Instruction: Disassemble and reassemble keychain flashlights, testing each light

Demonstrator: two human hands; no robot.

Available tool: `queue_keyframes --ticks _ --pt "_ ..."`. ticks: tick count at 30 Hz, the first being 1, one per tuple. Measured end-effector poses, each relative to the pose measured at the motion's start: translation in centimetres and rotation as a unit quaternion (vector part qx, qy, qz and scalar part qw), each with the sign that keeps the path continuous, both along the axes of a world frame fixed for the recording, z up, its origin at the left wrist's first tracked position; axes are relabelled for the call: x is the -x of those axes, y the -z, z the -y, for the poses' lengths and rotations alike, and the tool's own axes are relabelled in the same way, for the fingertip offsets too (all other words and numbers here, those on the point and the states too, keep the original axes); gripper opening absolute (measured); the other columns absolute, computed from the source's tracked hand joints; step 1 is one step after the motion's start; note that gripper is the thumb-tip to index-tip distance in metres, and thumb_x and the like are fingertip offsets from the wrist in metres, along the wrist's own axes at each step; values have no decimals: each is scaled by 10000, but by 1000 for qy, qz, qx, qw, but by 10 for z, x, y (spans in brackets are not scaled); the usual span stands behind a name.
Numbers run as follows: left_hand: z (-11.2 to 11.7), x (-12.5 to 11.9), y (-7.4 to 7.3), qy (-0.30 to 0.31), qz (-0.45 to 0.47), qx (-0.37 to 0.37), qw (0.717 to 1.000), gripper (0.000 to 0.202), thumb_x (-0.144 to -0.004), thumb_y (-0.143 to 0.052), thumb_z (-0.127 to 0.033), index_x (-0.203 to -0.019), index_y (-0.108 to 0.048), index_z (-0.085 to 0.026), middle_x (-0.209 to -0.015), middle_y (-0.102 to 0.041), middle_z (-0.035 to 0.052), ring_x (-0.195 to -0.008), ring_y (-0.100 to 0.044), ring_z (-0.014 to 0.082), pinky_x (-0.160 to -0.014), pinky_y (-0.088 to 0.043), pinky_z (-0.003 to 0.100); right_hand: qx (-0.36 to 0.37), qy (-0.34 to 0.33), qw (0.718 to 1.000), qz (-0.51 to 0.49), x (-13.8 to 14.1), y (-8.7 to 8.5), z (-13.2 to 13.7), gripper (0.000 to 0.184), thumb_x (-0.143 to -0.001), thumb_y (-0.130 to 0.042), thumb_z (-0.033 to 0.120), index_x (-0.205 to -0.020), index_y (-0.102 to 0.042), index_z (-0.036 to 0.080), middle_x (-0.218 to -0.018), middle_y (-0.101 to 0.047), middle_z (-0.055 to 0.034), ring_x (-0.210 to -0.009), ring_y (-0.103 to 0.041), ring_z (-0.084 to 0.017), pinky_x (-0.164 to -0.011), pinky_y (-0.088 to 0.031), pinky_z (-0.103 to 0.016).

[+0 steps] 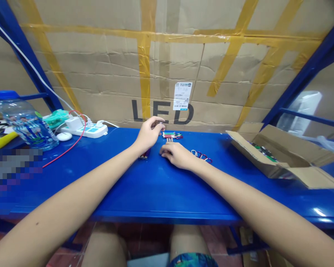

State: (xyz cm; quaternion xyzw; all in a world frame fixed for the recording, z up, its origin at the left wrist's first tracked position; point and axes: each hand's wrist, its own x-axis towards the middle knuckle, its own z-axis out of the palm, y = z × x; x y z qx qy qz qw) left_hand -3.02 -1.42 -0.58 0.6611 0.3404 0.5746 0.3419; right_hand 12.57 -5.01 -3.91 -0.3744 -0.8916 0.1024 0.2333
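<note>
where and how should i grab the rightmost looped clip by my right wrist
Probably pinch the looped clip by its right end, from above and right: it seems to lie flat on the blue table, and the neighbouring clips and right hand are to its left.

this looks like a small workshop or stockroom – a blue worktop (128, 193) stands within a blue metal frame (300, 82), backed by broad cardboard (108, 85) lettered "led", crossed with yellow tape (144, 70) and bearing a barcode label (182, 96). small coloured pieces (172, 135) lie grouped mid-worktop, an open carton (253, 159) of parts at right – a power strip (91, 130) at left, reddish tiles (144, 237) below.
</note>
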Motion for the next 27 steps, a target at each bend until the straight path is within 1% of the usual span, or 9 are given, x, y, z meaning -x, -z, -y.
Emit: queue_keyframes --ticks 4,7,9,10,13,16,19,22,27 --pt "1 -1 3 57 -7 26 998 165 -886 -530 -143 -1014 -632 -168 -877 -630 59 -845 -643 179 -587 -548 265 27 6 999 -30 -7 -1 -1 141 -845 -592 53 -766 -635 161 -805 -687 -52 -769 -603 -172 -740 -437 -294" --pt "1 -1 6 87 -64 9 994 151 -875 -577 -165 -1010 -644 -160 -881 -643 54 -775 -628 158 -586 -524 262 23 63 989 -134 -26 -7 -1 98 -843 -609 130 -756 -612 175 -773 -672 -30 -723 -585 -165 -704 -431 -300" --pt "3 -2 8 94 -113 0 989 133 -872 -602 -194 -982 -659 -149 -882 -668 51 -712 -611 139 -620 -515 278 11 98 968 -232 -39 -14 -1 72 -847 -617 205 -780 -605 180 -745 -653 -20 -679 -566 -158 -673 -434 -304" --pt "4 -3 9 91 -136 -3 987 129 -872 -609 -212 -965 -668 -146 -882 -682 50 -706 -609 137 -651 -514 289 24 105 956 -273 -44 -17 0 77 -849 -617 239 -799 -600 182 -717 -637 -12 -632 -551 -150 -637 -433 -302" --pt "11 -7 10 77 -190 -15 979 136 -871 -624 -254 -924 -699 -154 -892 -719 49 -795 -636 160 -764 -505 316 55 99 933 -342 -51 -24 3 122 -827 -639 298 -821 -592 186 -687 -617 -3 -553 -518 -131 -565 -422 -296" --pt "18 -11 11 77 -204 -33 975 138 -869 -630 -280 -907 -704 -170 -918 -734 43 -863 -647 175 -812 -491 319 66 86 932 -345 -49 -24 4 145 -808 -653 323 -811 -597 189 -687 -608 -1 -550 -513 -124 -556 -427 -295" --pt "22 -12 12 84 -200 -32 976 147 -881 -612 -298 -905 -677 -168 -852 -718 28 -765 -635 157 -743 -488 299 77 81 933 -343 -47 -21 5 150 -797 -652 328 -806 -597 189 -682 -603 3 -544 -513 -121 -551 -428 -294" --pt "24 -12 12 80 -224 -35 971 120 -873 -610 -283 -904 -645 -172 -829 -702 11 -686 -602 139 -683 -472 282 90 72 937 -330 -48 -20 4 140 -790 -651 316 -792 -604 184 -671 -611 2 -534 -519 -121 -548 -426 -292" --pt "29 -13 12 50 -266 -99 958 51 -855 -609 -219 -885 -602 -178 -890 -698 16 -813 -622 163 -739 -461 284 119 68 940 -313 -50 -21 5 148 -786 -646 313 -763 -603 173 -632 -626 -5 -507 -534 -125 -530 -430 -287"
